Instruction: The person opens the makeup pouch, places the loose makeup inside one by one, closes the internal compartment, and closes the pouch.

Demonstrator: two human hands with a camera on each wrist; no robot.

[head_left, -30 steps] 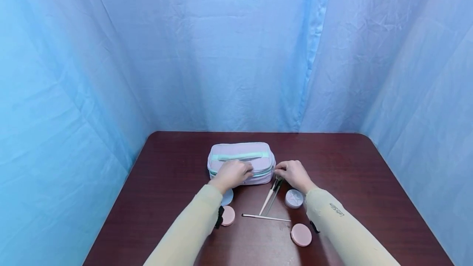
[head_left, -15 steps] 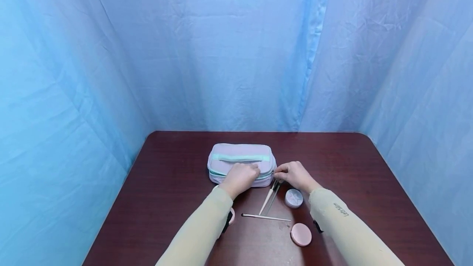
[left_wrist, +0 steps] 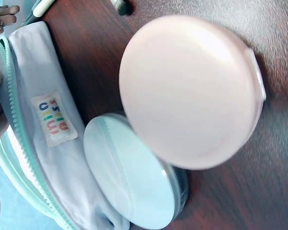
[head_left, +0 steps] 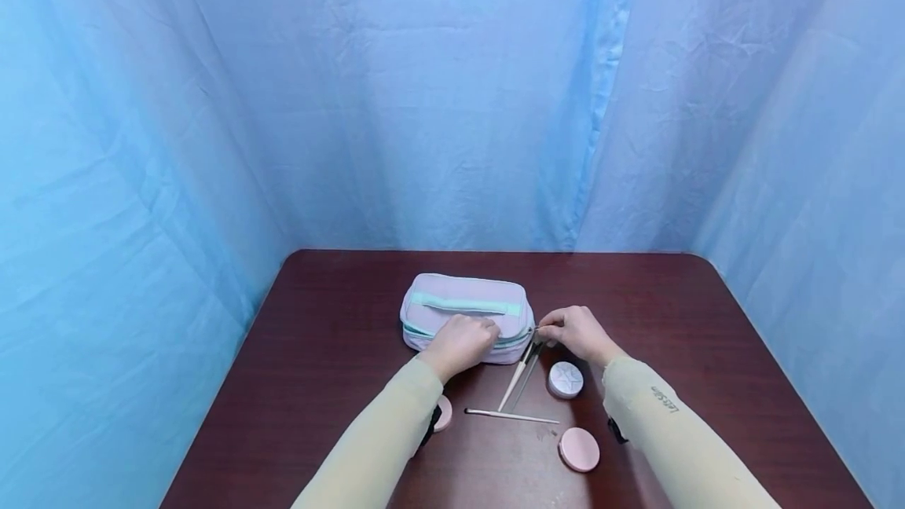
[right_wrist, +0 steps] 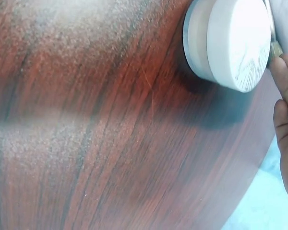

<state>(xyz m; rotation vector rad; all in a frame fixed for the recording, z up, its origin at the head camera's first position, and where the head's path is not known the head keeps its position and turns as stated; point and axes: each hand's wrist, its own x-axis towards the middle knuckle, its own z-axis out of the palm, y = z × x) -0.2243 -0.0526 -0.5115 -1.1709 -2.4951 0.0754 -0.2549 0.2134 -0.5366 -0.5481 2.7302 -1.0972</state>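
Note:
A lilac cosmetic bag (head_left: 467, 289) with a mint handle and mint zipper (left_wrist: 19, 115) lies near the table's middle. Over its front edge, my left hand (head_left: 463, 342) grips the fabric beside the zipper, fingers curled. At the bag's right front corner, my right hand (head_left: 576, 332) pinches the small zipper pull (head_left: 535, 329) between thumb and fingers. Below that hand, makeup brushes (head_left: 517, 383) lie with their heads towards the bag. In the left wrist view, a pink compact (left_wrist: 187, 91) and a pale blue round case (left_wrist: 129, 170) sit in front of the bag.
A thin brush (head_left: 512, 416) lies crosswise nearer the person. To the right are a white round jar (head_left: 566, 380) with a star pattern and another pink compact (head_left: 579, 449). Blue curtains (head_left: 452, 100) stand around the dark wooden table (head_left: 325, 352).
My left hand has slid right along the bag's front edge. The right hand has moved slightly right with the zipper pull, and the bag has shifted and turned a little that way.

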